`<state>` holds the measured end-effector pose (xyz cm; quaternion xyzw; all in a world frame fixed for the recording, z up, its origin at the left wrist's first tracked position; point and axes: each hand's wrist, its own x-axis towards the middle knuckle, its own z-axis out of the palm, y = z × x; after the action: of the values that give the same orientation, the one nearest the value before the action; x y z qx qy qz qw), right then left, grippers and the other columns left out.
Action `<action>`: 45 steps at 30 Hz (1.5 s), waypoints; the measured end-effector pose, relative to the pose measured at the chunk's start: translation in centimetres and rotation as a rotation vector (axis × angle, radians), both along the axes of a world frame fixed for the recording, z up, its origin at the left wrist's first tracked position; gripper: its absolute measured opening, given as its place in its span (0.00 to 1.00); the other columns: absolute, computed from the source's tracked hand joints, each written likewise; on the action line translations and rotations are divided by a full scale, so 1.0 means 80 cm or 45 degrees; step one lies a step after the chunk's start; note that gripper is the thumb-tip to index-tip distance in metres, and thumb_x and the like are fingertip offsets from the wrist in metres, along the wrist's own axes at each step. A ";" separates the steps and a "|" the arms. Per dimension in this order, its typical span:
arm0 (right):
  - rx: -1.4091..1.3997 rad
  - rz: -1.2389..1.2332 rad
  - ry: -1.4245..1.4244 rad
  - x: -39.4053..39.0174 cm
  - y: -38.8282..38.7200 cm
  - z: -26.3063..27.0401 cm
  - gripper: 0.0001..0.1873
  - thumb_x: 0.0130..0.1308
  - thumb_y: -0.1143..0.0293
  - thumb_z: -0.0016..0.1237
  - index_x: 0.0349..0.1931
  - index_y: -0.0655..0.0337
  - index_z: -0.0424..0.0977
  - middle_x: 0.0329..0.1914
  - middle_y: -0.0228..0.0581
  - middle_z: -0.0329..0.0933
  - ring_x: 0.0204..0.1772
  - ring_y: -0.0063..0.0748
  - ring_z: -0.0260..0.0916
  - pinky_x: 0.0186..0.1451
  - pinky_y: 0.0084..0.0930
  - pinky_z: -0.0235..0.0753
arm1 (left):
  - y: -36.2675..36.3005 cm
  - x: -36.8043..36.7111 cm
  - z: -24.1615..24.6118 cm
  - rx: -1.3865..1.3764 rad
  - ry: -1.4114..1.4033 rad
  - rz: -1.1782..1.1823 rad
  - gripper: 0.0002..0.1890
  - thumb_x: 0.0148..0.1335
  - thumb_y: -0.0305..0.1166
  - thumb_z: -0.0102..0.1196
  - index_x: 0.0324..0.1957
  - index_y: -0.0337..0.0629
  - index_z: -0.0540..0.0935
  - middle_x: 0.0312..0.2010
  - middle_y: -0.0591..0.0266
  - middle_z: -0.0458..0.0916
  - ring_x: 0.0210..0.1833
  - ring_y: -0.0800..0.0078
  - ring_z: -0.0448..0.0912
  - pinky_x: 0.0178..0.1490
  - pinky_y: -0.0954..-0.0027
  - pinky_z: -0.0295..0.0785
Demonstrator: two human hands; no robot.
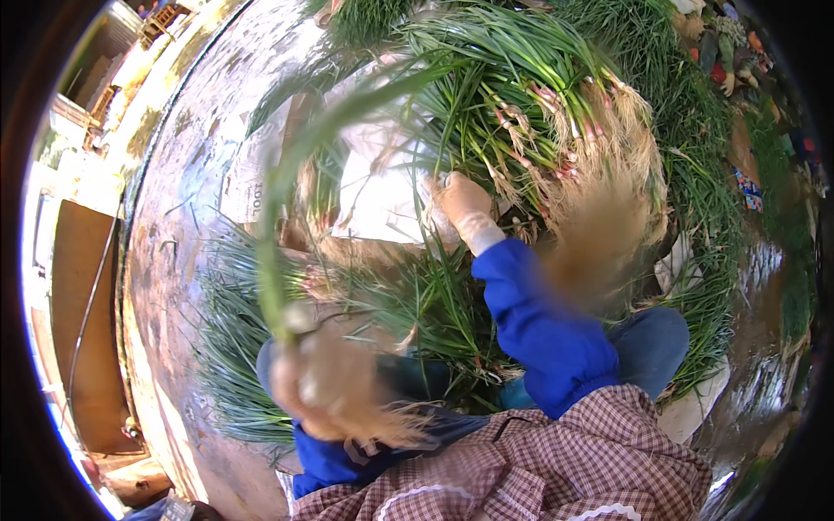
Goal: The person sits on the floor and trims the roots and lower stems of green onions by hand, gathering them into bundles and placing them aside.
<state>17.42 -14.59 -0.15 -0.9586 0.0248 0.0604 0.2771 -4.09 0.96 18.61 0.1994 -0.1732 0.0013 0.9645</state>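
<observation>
Low at the left, my left hand (313, 391), blurred by motion, is closed round a green garlic plant (269, 260). Its long leaves arch up close to the camera, and pale roots hang by the hand. My right hand (466, 202), with a pale cuff at the wrist, reaches forward, its fingers curled on thin strands of a garlic plant. Beyond it lies a large heap of green garlic (521, 78) with pinkish stems and tangled roots towards the right. A white sheet or bag (378, 195) is just left of that hand. A blurred brown clump hides part of the right forearm.
More leafy bundles lie at the left (234, 352) and along the right (697, 169). Loose leaves and plants (449, 312) lie between my knees. A printed carton or sack (251, 189) stands left of the white sheet. A brown board (85, 325) is at the far left.
</observation>
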 end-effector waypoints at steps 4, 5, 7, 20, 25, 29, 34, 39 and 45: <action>0.148 -0.018 0.118 0.013 -0.001 0.000 0.24 0.66 0.48 0.41 0.41 0.62 0.75 0.35 0.49 0.81 0.39 0.50 0.78 0.44 0.43 0.75 | 0.049 0.021 0.072 -0.033 -0.068 0.063 0.18 0.75 0.34 0.35 0.58 0.32 0.65 0.14 0.76 0.62 0.07 0.89 0.57 0.05 0.82 0.56; 0.138 -0.040 0.040 0.000 -0.014 0.005 0.21 0.68 0.50 0.41 0.42 0.60 0.76 0.35 0.48 0.81 0.38 0.49 0.79 0.42 0.42 0.76 | 0.058 0.044 0.066 -0.109 -0.007 -0.028 0.17 0.75 0.34 0.36 0.57 0.32 0.66 0.14 0.77 0.62 0.07 0.89 0.56 0.06 0.83 0.55; 0.105 -0.095 -0.111 -0.033 -0.047 0.003 0.16 0.71 0.56 0.39 0.43 0.57 0.76 0.34 0.47 0.81 0.36 0.46 0.80 0.38 0.41 0.77 | 0.039 0.087 0.022 0.443 0.595 0.396 0.15 0.72 0.36 0.47 0.54 0.37 0.74 0.15 0.79 0.62 0.10 0.91 0.57 0.09 0.85 0.51; -0.347 -0.178 -0.145 0.125 -0.151 0.074 0.19 0.62 0.48 0.51 0.42 0.54 0.78 0.37 0.46 0.82 0.41 0.48 0.81 0.42 0.43 0.77 | -0.092 0.137 -0.203 0.486 0.938 -0.187 0.20 0.67 0.39 0.54 0.58 0.42 0.74 0.32 0.71 0.79 0.16 0.85 0.57 0.21 0.79 0.53; 0.025 0.054 -0.029 -0.033 -0.141 0.075 0.21 0.67 0.45 0.44 0.36 0.55 0.76 0.30 0.43 0.79 0.34 0.44 0.78 0.39 0.39 0.75 | -0.097 0.170 -0.199 0.727 0.921 -0.116 0.26 0.69 0.44 0.50 0.63 0.38 0.69 0.42 0.65 0.81 0.18 0.86 0.56 0.23 0.80 0.56; 0.526 0.386 -0.054 -0.134 -0.144 0.035 0.24 0.65 0.47 0.51 0.44 0.61 0.78 0.31 0.48 0.79 0.33 0.41 0.76 0.40 0.37 0.74 | -0.125 0.191 -0.233 0.849 0.931 -0.201 0.11 0.66 0.38 0.57 0.29 0.44 0.77 0.13 0.74 0.64 0.13 0.80 0.61 0.20 0.75 0.58; 0.188 -0.342 -0.050 -0.142 -0.188 0.087 0.22 0.68 0.47 0.47 0.37 0.60 0.76 0.26 0.45 0.79 0.26 0.43 0.74 0.32 0.37 0.74 | -0.115 0.151 -0.199 0.872 0.952 -0.164 0.17 0.65 0.39 0.57 0.43 0.32 0.81 0.13 0.70 0.68 0.10 0.79 0.61 0.16 0.74 0.67; -0.135 -0.281 -0.319 -0.151 -0.183 0.055 0.18 0.70 0.51 0.43 0.46 0.55 0.74 0.21 0.43 0.77 0.26 0.43 0.76 0.30 0.40 0.76 | -0.090 0.071 -0.223 0.663 0.819 -0.303 0.20 0.71 0.37 0.46 0.56 0.30 0.74 0.39 0.58 0.83 0.11 0.83 0.60 0.17 0.74 0.72; 0.901 0.151 0.315 -0.181 -0.077 0.017 0.26 0.60 0.45 0.57 0.35 0.66 0.77 0.29 0.41 0.79 0.32 0.29 0.74 0.38 0.28 0.74 | -0.089 0.021 -0.222 1.188 0.827 -0.180 0.15 0.65 0.40 0.58 0.35 0.34 0.82 0.17 0.67 0.76 0.12 0.83 0.65 0.17 0.80 0.63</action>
<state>2.94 -20.79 1.22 -0.7887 -0.0200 0.1967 0.5821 -2.44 -6.15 0.87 0.5822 0.1369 -0.2011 0.7758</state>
